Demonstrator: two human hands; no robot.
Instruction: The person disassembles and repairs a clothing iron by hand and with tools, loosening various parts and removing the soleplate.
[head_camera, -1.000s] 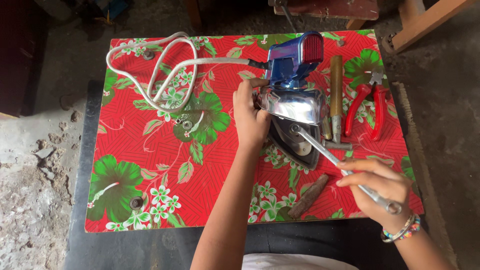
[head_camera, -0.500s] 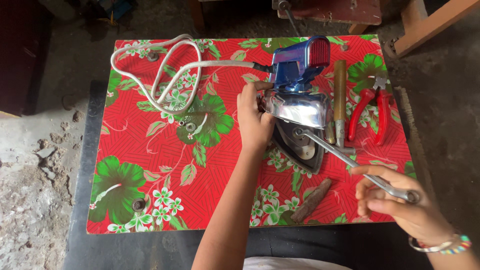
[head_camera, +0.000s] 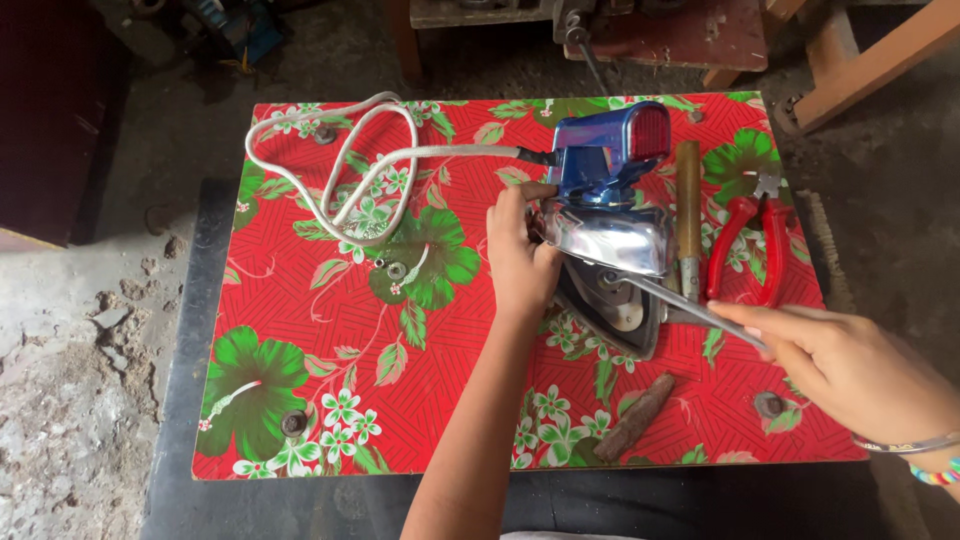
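Blue-handled, the one iron (head_camera: 607, 215) lies opened mid-board, nose toward us, long axis running away from us. Our left hand (head_camera: 520, 255) grips its shell; our right hand (head_camera: 835, 355) closes on one screwdriver (head_camera: 690, 308) angled into it. One red pliers (head_camera: 748, 245) beside.

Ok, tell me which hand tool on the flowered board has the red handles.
The pliers, at the board's right edge. The tool beside them has a brownish handle, and the right hand holds a plain metal screwdriver.
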